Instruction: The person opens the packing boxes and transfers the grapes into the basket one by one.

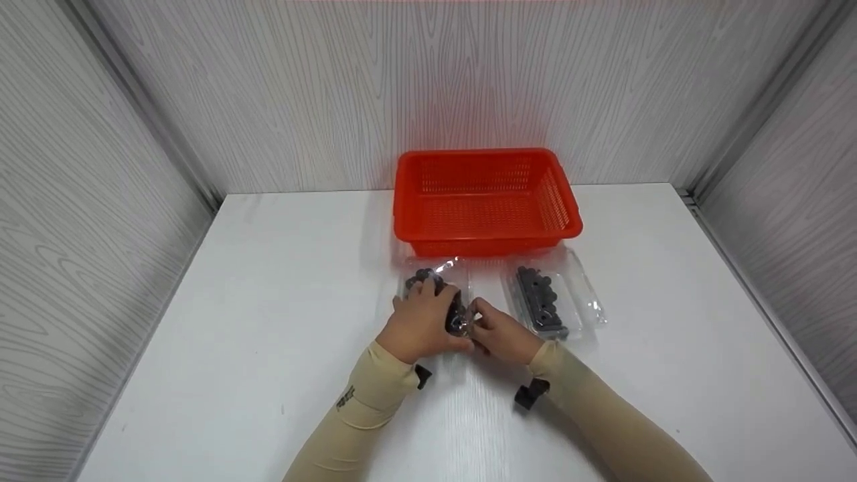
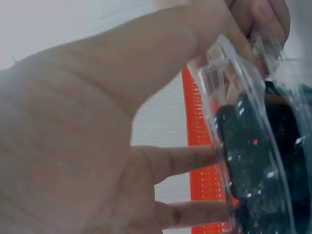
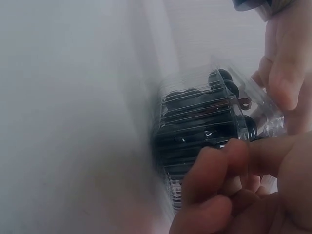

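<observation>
A clear plastic box (image 3: 187, 114) of dark, round fruit like grapes stands in front of the red basket. My left hand (image 1: 416, 323) spans it from above, thumb on the near side and fingers toward the far side. In the left wrist view the dark fruit (image 2: 251, 151) shows through the ribbed plastic, and the lid edge stands slightly apart from the tray. At the near right corner my right hand (image 1: 505, 337) pinches the box's plastic rim between thumb and fingers. A brown stem pokes out between lid and tray in the right wrist view.
Right of the hands lies a second clear box (image 1: 570, 301), its lid folded out, with a dark bunch (image 1: 539, 301) inside. Behind both boxes stands a red perforated basket (image 1: 489, 246). White wood-grain panels (image 1: 301, 100) wall the table (image 1: 268, 301) at the back and sides.
</observation>
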Motion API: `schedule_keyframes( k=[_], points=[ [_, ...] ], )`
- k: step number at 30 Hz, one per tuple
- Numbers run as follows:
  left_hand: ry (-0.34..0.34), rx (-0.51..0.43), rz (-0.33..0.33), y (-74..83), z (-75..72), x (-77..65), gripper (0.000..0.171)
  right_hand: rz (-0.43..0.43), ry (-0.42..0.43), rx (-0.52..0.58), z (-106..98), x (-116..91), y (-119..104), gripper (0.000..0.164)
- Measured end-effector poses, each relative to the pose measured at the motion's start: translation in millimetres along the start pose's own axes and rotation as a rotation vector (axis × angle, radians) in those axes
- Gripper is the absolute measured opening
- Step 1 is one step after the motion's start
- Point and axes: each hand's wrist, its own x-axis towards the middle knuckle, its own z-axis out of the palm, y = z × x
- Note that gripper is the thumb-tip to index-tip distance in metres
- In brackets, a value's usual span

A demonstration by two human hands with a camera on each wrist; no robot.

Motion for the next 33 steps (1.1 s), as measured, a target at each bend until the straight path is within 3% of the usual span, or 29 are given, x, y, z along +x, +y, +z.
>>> schedule_keyframes(
  k=[6, 9, 18, 33],
  points=[
    [0.091, 0.083, 0.049, 1.7, 1.5, -1.8, 0.080, -0.064, 0.079, -0.106, 0.6, 0.8, 1.2, 0.004],
    [0.091, 0.076, 0.058, 2.0, 0.0, -1.8, 0.079, -0.090, 0.136, -0.180, 1.3, 1.1, 0.2, 0.004],
    [0.081, 0.080, 0.063, 4.1, 1.3, -2.3, 0.079, -0.082, 0.189, -0.284, 3.3, -0.9, -1.3, 0.005],
    [0.090, 0.080, 0.049, 8.5, 4.0, -3.7, 0.076, -0.089, 0.181, -0.327, 1.7, -0.8, -1.4, 0.006]
  ],
)
